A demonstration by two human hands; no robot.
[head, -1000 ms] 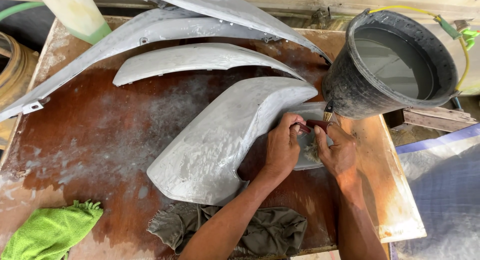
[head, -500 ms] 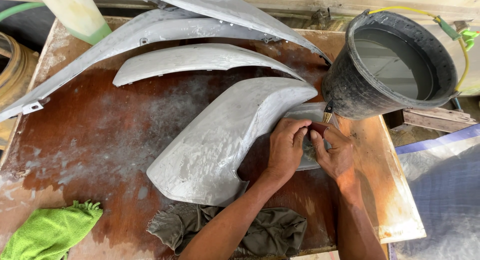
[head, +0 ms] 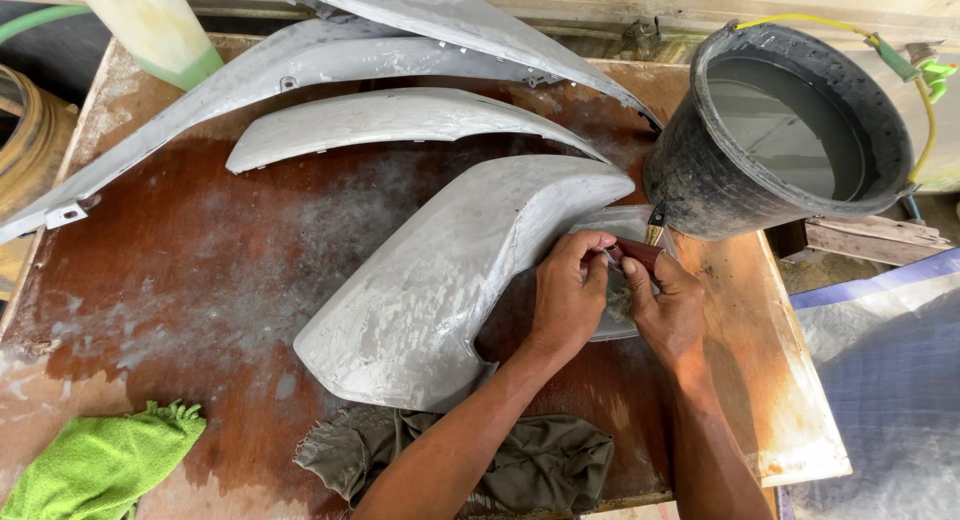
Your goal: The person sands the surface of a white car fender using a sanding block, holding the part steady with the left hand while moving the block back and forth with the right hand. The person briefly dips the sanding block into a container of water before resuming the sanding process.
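Observation:
My left hand [head: 566, 298] and my right hand [head: 670, 308] meet over a small grey panel piece [head: 612, 223] lying beside a large grey, dusty fender panel [head: 440, 280]. Both hands grip a small brush with a dark red handle [head: 636, 252]. Its brass ferrule and dark tip [head: 656, 220] point toward the bucket. My left fingers curl around the handle's near end, and my right thumb presses on the handle. A tuft of greyish fibres [head: 622, 302] shows between the two hands.
A black bucket of water [head: 790, 130] stands at the table's right corner, close to the brush tip. More long grey panels [head: 390, 115] lie at the back. A dark rag [head: 540, 460] and a green cloth [head: 95, 460] lie near the front edge of the brown table [head: 180, 270].
My left fingers lay flatter over the handle half a second ago and have curled again. Both hands have shifted only slightly; the panels and bucket have not moved.

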